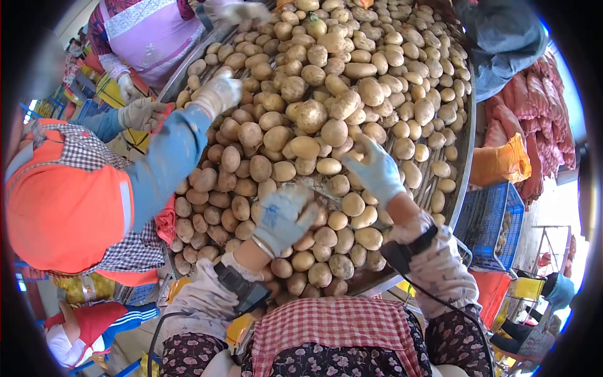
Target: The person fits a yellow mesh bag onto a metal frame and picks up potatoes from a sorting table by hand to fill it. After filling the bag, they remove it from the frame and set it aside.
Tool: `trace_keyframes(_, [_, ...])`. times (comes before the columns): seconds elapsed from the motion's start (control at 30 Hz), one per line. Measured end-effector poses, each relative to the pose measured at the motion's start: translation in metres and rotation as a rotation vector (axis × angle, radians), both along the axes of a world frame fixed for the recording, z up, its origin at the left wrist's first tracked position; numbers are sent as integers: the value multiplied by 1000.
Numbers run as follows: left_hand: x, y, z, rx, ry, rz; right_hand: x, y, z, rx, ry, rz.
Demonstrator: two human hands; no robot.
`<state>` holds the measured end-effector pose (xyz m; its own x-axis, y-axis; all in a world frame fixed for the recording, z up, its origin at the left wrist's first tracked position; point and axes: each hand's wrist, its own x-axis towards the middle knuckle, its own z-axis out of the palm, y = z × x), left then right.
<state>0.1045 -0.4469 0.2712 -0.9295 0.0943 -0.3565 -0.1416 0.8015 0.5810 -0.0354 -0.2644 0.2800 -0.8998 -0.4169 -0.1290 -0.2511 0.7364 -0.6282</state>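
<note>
Potatoes (311, 117) of many sizes, tan to brown, cover a large metal-rimmed sorting table (465, 179). My left hand (281, 220), in a pale blue-and-white work glove, is low over the near potatoes. Its fingers are blurred, with the thumb apart from them, and no potato shows in it. Farther right, my right hand (375, 171) wears a similar glove and reaches over the middle of the heap. Thumb and fingers are spread beside several potatoes, nothing visible between them. A small bare patch of the table shows between my hands.
At the left, a co-worker in an orange head covering (63, 201) reaches a gloved hand (220, 93) over the potatoes. Another person in a purple apron (141, 38) stands behind. To the right are a dark-sleeved person (505, 47), red mesh sacks (540, 100) and a blue crate (493, 232).
</note>
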Motion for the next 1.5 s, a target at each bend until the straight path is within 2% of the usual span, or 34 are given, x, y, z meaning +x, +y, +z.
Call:
trace_keyframes(0.03, [-13, -7, -4, -3, 5, 4, -14, -15, -3, 74, -11, -8])
trace_keyframes(0.1, [-40, -22, -27, -506, 913, 280, -28, -44, -16, 273, 44, -48])
trace_keyframes(0.13, [-55, -31, -35, -507, 920, 284, -32, -53, -18, 310, 75, -45])
trace_keyframes(0.2, [-79, -46, -52, -674, 698, 299, -35, -60, -10, 335, 41, -44])
trace_keyframes(0.23, [-85, -48, -62, -702, 696, 292, -39, -56, -6, 338, 45, -43])
trace_keyframes(0.3, [-77, -43, -57, -661, 641, 221, -47, -35, -4, 97, -153, 103])
trace_keyframes(0.33, [-71, -39, -52, -626, 589, 151, -54, -20, -22, 101, -155, 99])
trace_keyframes(0.37, [-64, -35, -47, -685, 659, 119, -61, -4, -54, -322, -341, 90])
trace_keyframes(0.4, [-63, -31, -41, -679, 657, 115, -59, 4, -61, -749, -519, 74])
trace_keyframes(0.43, [-61, -27, -36, -644, 483, 141, -57, 15, -67, -622, -528, 92])
trace_keyframes(0.47, [-58, -23, -35, -608, 308, 163, -44, 19, -64, -619, -535, 83])
trace_keyframes(0.53, [-54, -34, -49, -555, 363, 182, -15, 15, -58, -964, -908, -156])
trace_keyframes(0.57, [-52, -37, -49, -392, 480, 219, -2, 13, -57, -1051, -917, -269])
trace_keyframes(0.6, [-52, -38, -49, -227, 592, 251, 2, 16, -58, -1056, -916, -269])
trace_keyframes(0.67, [-64, -35, -43, -83, 897, 295, 10, 23, -60, -1476, -1131, 85])
trace_keyframes(0.73, [-90, -27, -20, -187, 839, 316, 14, 26, -57, -1495, -1168, -5])
trace_keyframes(0.8, [-122, -24, -23, -249, 704, 243, 13, 26, -52, -1515, -1239, -171])
trace_keyframes(0.83, [-135, -17, -21, -307, 371, 263, 15, 23, -52, -1533, -1205, -198])
trace_keyframes(0.87, [-143, -14, -22, -319, 438, 259, 14, 27, -54, -1534, -1197, -199])
trace_keyframes(0.97, [-145, -13, -27, -280, 391, 238, 15, 39, -60, -1482, -1103, -166])
trace_keyframes(1.03, [-123, -6, -36, 109, 626, 348, 19, 42, -51, -1539, -1144, -144])
trace_keyframes(1.07, [-110, 1, -37, 556, 514, 394, 25, 42, -45, -1592, -1194, -125])
trace_keyframes(1.1, [-97, 9, -38, 986, 392, 483, 28, 41, -39, -1591, -1253, -262])
trace_keyframes(1.13, [-86, 15, -50, 1248, 358, 564, 31, 39, -40, -1595, -1259, -268])
trace_keyframes(1.2, [-63, 34, -34, 1510, 274, 741, 37, 35, -39, -1783, -1270, -51])
trace_keyframes(1.23, [-54, 42, -29, 1596, 247, 802, 39, 34, -37, -1778, -1251, -70])
trace_keyframes(1.27, [-51, 47, -35, 1633, 203, 806, 40, 35, -35, -1780, -1250, -67])
trace_keyframes(1.33, [-46, 55, -52, 1687, 121, 807, 46, 42, -35, -1609, -1285, -33])
trace_keyframes(1.37, [-43, 58, -62, 1705, 89, 806, 53, 45, -37, -1469, -1172, -147])
trace_keyframes(1.4, [-42, 63, -75, 1534, 215, 774, 62, 49, -37, -1325, -1058, -261])
trace_keyframes(1.47, [-41, 74, -92, 1186, 452, 676, 70, 62, -29, -1389, -1109, -221])
trace_keyframes(1.5, [-33, 81, -40, 959, 680, 537, 74, 69, -29, -1399, -1097, -232])
